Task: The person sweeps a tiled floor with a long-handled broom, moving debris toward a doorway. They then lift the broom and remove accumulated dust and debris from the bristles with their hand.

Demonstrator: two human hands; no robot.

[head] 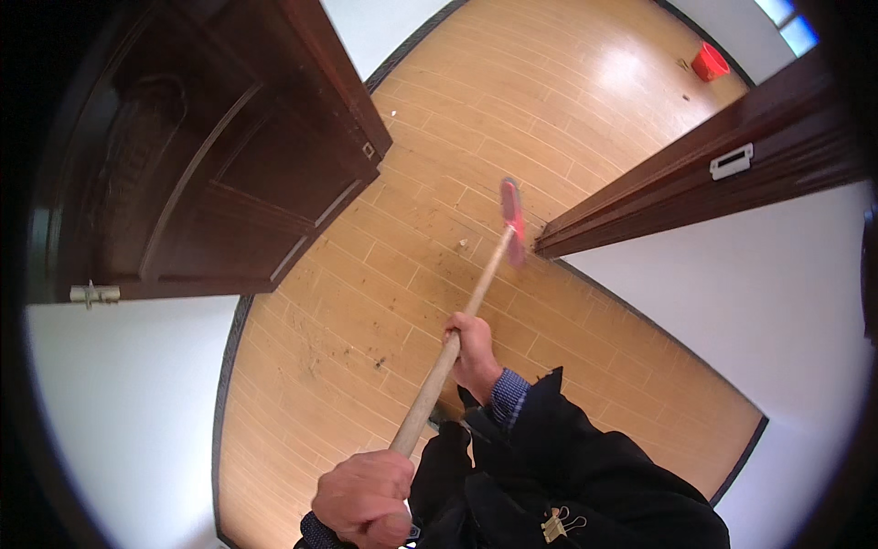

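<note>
My left hand (365, 495) is closed around the upper end of a wooden broom handle (429, 388), close to my body. Lower down the same handle, my right hand (472, 348) grips it. The pink and grey broom head (512, 219) is at the far end, over the floor beside the foot of the door frame; it looks slightly blurred. Its bristles cannot be made out clearly. Dark bits of dirt (379, 362) and a small pale scrap (463, 242) lie scattered on the wood-look floor left of the handle.
A dark wooden door (260, 158) stands open at the left. The dark door frame (658, 165) with a metal strike plate (732, 162) is at the right. Beyond the doorway, a red bucket (710, 62) is near the far wall. White walls with dark skirting (624, 312) border the floor.
</note>
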